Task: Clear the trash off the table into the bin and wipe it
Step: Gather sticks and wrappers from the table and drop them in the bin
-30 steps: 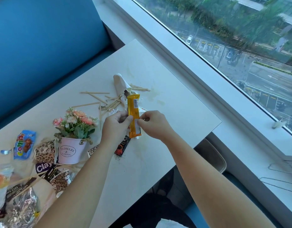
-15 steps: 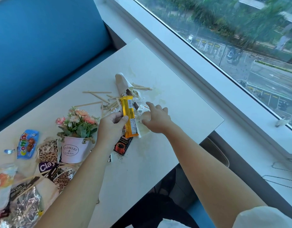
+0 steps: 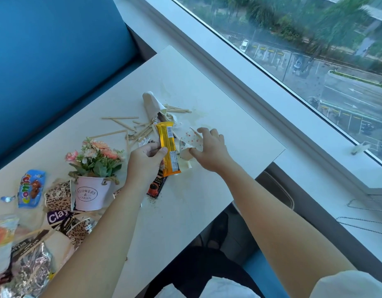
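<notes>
- Left hand [image 3: 146, 162]: raised just above the white table [image 3: 207, 100], thumb and fingers pinching the yellow snack wrapper [image 3: 168, 148] at its left edge; the wrapper stands nearly upright, its lower end over a dark coffee sachet [image 3: 156, 187] lying on the tabletop.
- Right hand [image 3: 209, 150]: just right of the wrapper, fingers spread and curled around a crumpled spotted paper scrap [image 3: 191, 143], thumb touching its near edge.
- Farther on the table: a tipped white paper cup [image 3: 151, 103] with wooden stir sticks [image 3: 121, 118] scattered to its left and right.
- Left of the left hand: a pink flower pot [image 3: 90, 193], upright.
- Near left corner: further litter, including a blue candy wrapper [image 3: 31, 189], leopard-print paper pieces [image 3: 57, 195] and crumpled silver foil [image 3: 33, 269].
- Right of the table: a window [image 3: 314, 50].
</notes>
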Available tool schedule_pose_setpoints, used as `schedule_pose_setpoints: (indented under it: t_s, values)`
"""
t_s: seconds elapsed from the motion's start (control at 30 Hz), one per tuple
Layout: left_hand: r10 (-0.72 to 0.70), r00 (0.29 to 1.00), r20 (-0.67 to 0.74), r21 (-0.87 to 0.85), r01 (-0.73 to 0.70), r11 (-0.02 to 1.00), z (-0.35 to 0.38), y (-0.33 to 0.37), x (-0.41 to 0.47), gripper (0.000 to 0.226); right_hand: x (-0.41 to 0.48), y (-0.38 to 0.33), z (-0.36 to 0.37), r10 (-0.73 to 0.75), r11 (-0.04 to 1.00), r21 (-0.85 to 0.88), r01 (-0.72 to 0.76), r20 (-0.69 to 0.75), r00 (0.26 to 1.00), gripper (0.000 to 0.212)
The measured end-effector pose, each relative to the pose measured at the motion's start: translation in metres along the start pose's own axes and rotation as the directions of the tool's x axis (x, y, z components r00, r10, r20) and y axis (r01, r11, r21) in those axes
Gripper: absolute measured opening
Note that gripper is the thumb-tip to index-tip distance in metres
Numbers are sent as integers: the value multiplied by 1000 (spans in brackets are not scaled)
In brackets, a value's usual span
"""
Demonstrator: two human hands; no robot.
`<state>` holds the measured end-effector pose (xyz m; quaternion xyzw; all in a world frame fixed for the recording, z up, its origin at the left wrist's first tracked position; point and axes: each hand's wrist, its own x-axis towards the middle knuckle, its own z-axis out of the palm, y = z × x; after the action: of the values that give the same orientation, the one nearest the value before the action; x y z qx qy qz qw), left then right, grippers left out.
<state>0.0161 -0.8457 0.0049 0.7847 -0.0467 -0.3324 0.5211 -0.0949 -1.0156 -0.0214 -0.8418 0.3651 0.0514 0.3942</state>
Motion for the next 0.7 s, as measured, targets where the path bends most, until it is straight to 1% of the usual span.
schedule_pose_setpoints:
  t_s: [0.07,0.2,0.33,0.43,0.53,0.7]
  values:
    - [20,1000,12,17,-20,1000,11,3,-2,16,-7,8,-7,6,1000,30,-5,-27,1000,65]
    - [67,996,66,67,-72,995,34,11,-8,16,-25,34,-24,45,992,125,-33,-93,995,62]
    - [91,985,146,136,-111,984,68,13,-17,16,-47,67,-41,128,974,207,-97,-143,981,64]
    - [92,981,168,227,-130,965,96,11,-26,11,-66,94,-54,206,957,244,-155,-196,959,64]
    - [89,968,234,287,-156,945,129,10,-40,10,-89,126,-63,272,938,279,-204,-231,934,64]
    - [60,936,348,367,-195,909,180,4,-67,26,-133,178,-64,384,894,343,-289,-252,889,61]
